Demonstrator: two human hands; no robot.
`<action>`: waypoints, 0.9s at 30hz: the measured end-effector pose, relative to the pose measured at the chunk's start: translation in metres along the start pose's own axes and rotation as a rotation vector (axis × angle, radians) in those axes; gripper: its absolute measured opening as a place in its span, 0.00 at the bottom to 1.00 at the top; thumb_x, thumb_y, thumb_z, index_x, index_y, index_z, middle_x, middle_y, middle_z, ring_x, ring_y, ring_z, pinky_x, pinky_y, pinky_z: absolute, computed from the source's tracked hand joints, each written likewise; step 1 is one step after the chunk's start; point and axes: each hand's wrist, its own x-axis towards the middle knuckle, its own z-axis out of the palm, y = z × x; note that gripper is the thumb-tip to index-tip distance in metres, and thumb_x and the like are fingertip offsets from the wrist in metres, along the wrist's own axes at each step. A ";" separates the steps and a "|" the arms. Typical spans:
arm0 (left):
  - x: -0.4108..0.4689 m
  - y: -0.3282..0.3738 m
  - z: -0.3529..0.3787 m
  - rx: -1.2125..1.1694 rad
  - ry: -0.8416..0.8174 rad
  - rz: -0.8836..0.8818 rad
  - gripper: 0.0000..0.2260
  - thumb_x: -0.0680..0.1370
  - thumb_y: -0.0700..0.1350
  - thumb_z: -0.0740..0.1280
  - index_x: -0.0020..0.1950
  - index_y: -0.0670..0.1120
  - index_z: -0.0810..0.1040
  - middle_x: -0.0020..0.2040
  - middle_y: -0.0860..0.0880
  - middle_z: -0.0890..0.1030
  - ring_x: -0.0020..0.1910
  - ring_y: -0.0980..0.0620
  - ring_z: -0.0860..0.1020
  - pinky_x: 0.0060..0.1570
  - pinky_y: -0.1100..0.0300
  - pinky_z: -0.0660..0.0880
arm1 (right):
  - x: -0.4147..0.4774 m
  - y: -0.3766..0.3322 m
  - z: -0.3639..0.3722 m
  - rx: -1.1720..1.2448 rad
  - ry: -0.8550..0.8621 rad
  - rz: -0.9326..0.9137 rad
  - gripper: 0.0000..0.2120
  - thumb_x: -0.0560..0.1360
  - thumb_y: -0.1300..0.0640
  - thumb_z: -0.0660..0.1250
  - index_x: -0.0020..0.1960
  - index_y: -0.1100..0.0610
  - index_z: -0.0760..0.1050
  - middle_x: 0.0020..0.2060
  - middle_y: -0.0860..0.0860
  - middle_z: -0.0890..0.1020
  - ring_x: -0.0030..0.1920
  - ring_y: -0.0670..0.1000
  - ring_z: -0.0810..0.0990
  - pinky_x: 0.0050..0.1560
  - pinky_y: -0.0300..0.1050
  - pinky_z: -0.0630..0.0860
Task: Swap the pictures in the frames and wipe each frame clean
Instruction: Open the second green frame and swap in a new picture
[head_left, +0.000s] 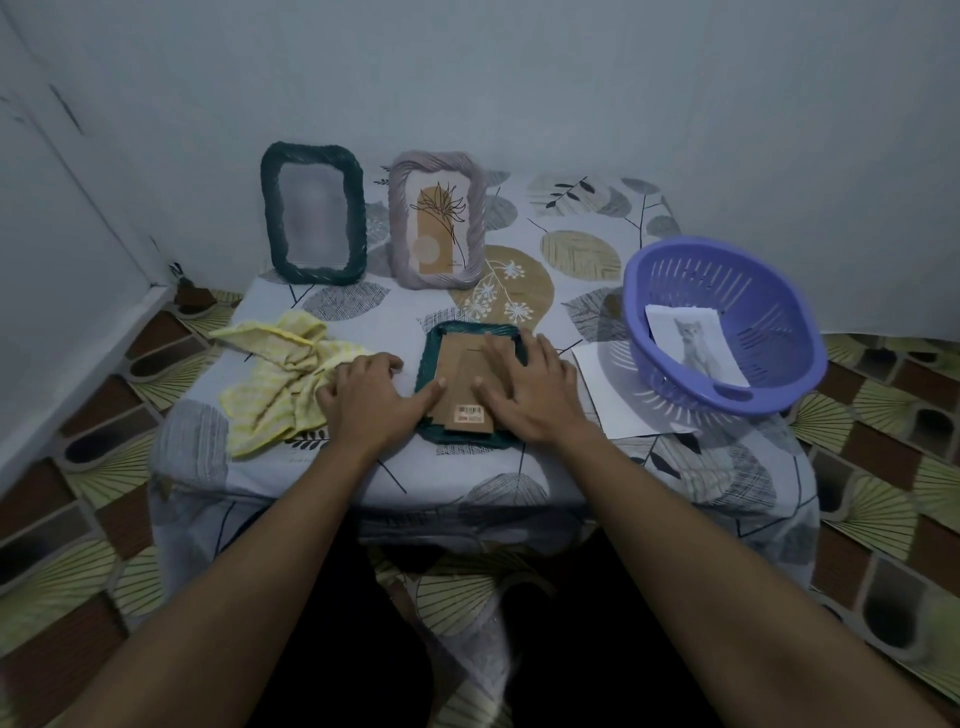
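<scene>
teal picture frame lying face down on the counter, cardboard backing up, long axis running away from the person. right hand rests flat, fingers spread, on the backing. left hand, flat and holding nothing, sits just left of the frame, thumb at its edge. the hands hide any backing clips, and the picture beneath is unseen. yellow cloth lies left of the frame.

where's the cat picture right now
Head view, right side: the cat picture lies inside the purple basket, right of the face-down frame.
</scene>
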 end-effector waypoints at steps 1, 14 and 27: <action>0.003 -0.001 -0.001 -0.005 0.018 -0.021 0.30 0.71 0.74 0.59 0.60 0.53 0.75 0.60 0.49 0.77 0.64 0.45 0.69 0.60 0.44 0.62 | 0.003 0.002 0.001 -0.039 -0.029 -0.046 0.31 0.79 0.33 0.52 0.79 0.39 0.51 0.81 0.53 0.49 0.80 0.56 0.46 0.75 0.62 0.48; 0.038 0.022 0.005 0.137 0.075 0.024 0.15 0.78 0.53 0.60 0.62 0.53 0.78 0.62 0.48 0.77 0.63 0.43 0.69 0.55 0.45 0.60 | 0.014 0.011 0.009 -0.084 -0.122 -0.072 0.31 0.78 0.30 0.50 0.79 0.38 0.51 0.81 0.50 0.48 0.80 0.54 0.42 0.77 0.60 0.44; 0.079 0.030 0.024 -0.269 -0.061 0.180 0.12 0.78 0.45 0.69 0.60 0.46 0.82 0.56 0.43 0.81 0.54 0.44 0.78 0.55 0.57 0.70 | 0.014 0.012 0.010 -0.096 -0.122 -0.078 0.32 0.79 0.31 0.49 0.79 0.38 0.49 0.81 0.48 0.48 0.80 0.54 0.42 0.76 0.61 0.44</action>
